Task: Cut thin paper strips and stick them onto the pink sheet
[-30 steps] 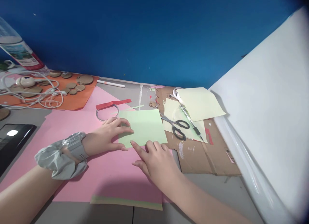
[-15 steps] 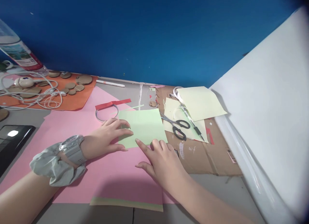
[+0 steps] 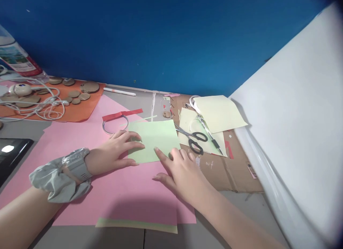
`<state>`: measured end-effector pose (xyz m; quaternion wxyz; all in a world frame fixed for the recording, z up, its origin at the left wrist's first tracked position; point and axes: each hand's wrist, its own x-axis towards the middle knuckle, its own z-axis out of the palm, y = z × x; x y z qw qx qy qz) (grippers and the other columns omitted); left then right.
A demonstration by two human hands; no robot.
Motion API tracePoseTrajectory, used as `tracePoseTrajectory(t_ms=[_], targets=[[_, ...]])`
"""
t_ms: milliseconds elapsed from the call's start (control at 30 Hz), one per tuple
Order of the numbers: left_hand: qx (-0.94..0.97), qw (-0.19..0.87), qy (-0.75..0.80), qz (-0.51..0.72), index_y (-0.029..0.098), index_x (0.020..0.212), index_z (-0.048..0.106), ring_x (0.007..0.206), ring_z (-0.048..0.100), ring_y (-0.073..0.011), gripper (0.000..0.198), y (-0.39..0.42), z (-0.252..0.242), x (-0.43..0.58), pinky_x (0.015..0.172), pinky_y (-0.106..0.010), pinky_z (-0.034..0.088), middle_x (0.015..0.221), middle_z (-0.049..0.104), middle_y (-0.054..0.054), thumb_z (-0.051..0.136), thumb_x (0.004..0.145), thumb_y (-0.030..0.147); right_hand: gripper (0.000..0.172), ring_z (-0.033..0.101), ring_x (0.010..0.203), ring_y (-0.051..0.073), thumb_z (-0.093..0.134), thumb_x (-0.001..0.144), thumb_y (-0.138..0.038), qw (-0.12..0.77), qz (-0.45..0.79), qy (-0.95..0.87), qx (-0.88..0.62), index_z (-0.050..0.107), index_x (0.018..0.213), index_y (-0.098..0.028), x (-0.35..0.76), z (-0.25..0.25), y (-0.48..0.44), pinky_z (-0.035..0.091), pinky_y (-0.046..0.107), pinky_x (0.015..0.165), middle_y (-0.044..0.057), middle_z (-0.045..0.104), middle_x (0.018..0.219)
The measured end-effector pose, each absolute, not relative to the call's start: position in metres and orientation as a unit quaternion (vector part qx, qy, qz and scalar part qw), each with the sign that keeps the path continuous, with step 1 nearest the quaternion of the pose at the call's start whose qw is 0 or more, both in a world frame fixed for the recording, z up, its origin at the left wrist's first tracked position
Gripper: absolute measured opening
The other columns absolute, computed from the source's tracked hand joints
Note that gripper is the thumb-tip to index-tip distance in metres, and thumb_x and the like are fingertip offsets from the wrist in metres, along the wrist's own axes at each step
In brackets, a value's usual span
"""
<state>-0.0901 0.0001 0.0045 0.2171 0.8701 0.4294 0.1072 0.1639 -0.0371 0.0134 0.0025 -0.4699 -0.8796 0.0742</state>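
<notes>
Two hands point(image 3: 118, 149) point(image 3: 183, 172) touch one green paper sheet point(image 3: 158, 134).

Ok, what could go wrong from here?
The blades of the scissors seem to meet the green sheet at its right edge, so sliding it might snag it. The left hand covers part of its left side and could drag it askew. The pen looks uncapped; a knock might mark the pale paper under it.

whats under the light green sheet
Pink paper shows along the left and lower edges of the light green sheet, so it likely runs beneath. Scissors reach its right edge; I can't tell whether the tips slip under. Anything else there is covered.
</notes>
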Motion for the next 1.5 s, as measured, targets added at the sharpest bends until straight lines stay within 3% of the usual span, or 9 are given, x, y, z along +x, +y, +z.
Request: tracePoseTrajectory(t_ms=[100,167,267,433,767,1067,1267,1500], targets=[[0.868,0.228,0.428,0.106,0.027,0.118,0.056,0.111,0.042,-0.0238,0.033,0.001,0.006,-0.089,0.097,-0.041,0.035,0.121,0.049,-0.005,0.045,0.091,0.041,0.064,0.047,0.11,0.028,0.031,0.091,-0.06,0.025,0.081,-0.908,-0.411,0.037,0.142,-0.022,0.163,0.014,-0.041,0.036,0.049,0.094,0.012,0.054,0.125],[0.867,0.23,0.429,0.106,0.026,0.117,0.056,0.111,0.043,-0.0224,0.03,0.002,0.005,-0.088,0.097,-0.04,0.034,0.121,0.049,-0.005,0.04,0.093,0.035,0.066,0.034,0.128,0.029,0.03,0.093,-0.057,0.028,0.076,-0.923,-0.376,0.036,0.142,-0.014,0.159,0.011,-0.049,0.026,0.05,0.106,0.012,0.042,0.143],[0.87,0.22,0.429,0.106,0.027,0.118,0.056,0.111,0.043,-0.0231,0.03,0.003,0.004,-0.09,0.097,-0.041,0.035,0.122,0.049,-0.005,0.042,0.092,0.036,0.068,0.023,0.138,0.029,0.027,0.095,-0.055,0.009,0.085,-0.925,-0.369,0.03,0.144,-0.008,0.154,0.004,-0.06,0.021,0.051,0.111,0.011,0.027,0.152],[0.876,0.224,0.417,0.091,0.027,0.121,0.053,0.115,0.041,-0.0256,0.041,0.003,0.001,-0.094,0.098,-0.044,0.033,0.126,0.047,-0.006,0.05,0.087,0.049,0.07,0.024,0.139,0.03,0.025,0.094,-0.056,-0.016,0.109,-0.917,-0.384,0.026,0.146,-0.008,0.151,-0.001,-0.062,0.027,0.051,0.11,0.009,0.017,0.154],[0.87,0.249,0.419,0.072,0.029,0.12,0.054,0.118,0.04,-0.0271,0.045,0.005,0.004,-0.093,0.103,-0.048,0.032,0.128,0.046,-0.006,0.054,0.082,0.054,0.073,0.032,0.134,0.033,0.026,0.092,-0.06,-0.008,0.087,-0.919,-0.384,0.028,0.146,-0.01,0.152,-0.004,-0.057,0.035,0.052,0.105,0.008,0.022,0.153],[0.877,0.203,0.431,0.058,0.035,0.128,0.049,0.127,0.029,-0.0326,0.049,0.0,0.006,-0.097,0.102,-0.054,0.031,0.143,0.036,-0.004,0.053,0.083,0.055,0.072,0.028,0.137,0.028,0.024,0.092,-0.061,0.006,0.1,-0.912,-0.398,0.029,0.145,-0.012,0.149,-0.005,-0.055,0.027,0.052,0.11,0.009,0.022,0.153],[0.871,0.209,0.442,0.047,0.037,0.131,0.046,0.13,0.025,-0.0344,0.053,-0.002,0.009,-0.099,0.102,-0.055,0.032,0.147,0.031,-0.003,0.054,0.082,0.056,0.065,0.027,0.137,0.031,0.023,0.093,-0.06,0.036,0.081,-0.907,-0.411,0.033,0.144,-0.021,0.152,-0.006,-0.049,0.022,0.055,0.111,0.003,0.03,0.151],[0.867,0.218,0.445,0.046,0.039,0.131,0.046,0.13,0.024,-0.0346,0.052,-0.002,0.008,-0.099,0.102,-0.055,0.031,0.147,0.03,-0.002,0.054,0.082,0.055,0.063,0.019,0.14,0.031,0.028,0.091,-0.062,0.044,0.056,-0.896,-0.439,0.036,0.142,-0.027,0.151,-0.006,-0.051,0.018,0.058,0.11,0.009,0.028,0.152]])
